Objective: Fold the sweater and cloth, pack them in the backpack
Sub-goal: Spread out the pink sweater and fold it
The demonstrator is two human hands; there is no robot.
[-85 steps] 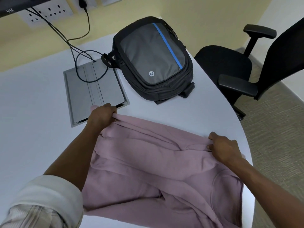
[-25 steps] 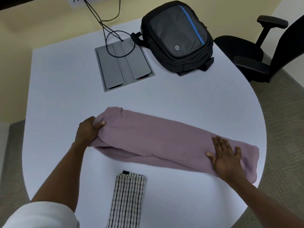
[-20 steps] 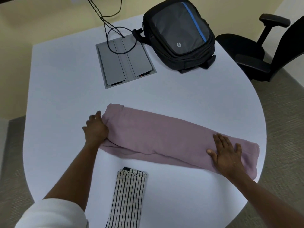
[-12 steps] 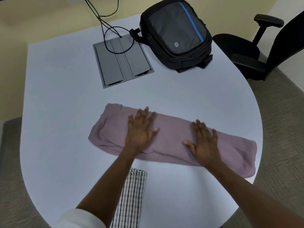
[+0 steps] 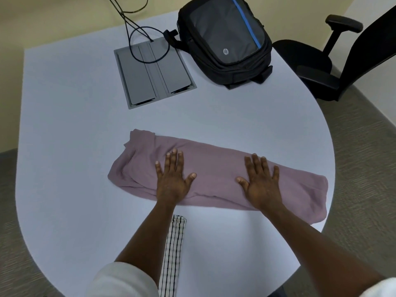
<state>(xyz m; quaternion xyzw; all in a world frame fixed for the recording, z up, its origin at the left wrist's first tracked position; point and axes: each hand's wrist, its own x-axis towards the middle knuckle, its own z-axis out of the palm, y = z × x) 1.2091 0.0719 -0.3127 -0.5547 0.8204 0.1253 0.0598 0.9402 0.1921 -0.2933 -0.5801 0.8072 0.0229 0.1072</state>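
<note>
Now left hand (image 5: 172,179), right hand (image 5: 260,183) press flat, fingers straight, on folded sweater (image 5: 214,168); checked cloth (image 5: 173,249) just beside sweater; backpack (image 5: 225,37) well beyond sweater.

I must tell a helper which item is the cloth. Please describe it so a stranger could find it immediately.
Start at the white table and find the pink sweater under both hands. The cloth lies nearer the person, beside the left forearm. It alone is a narrow folded strip, white with dark checked lines.
</note>
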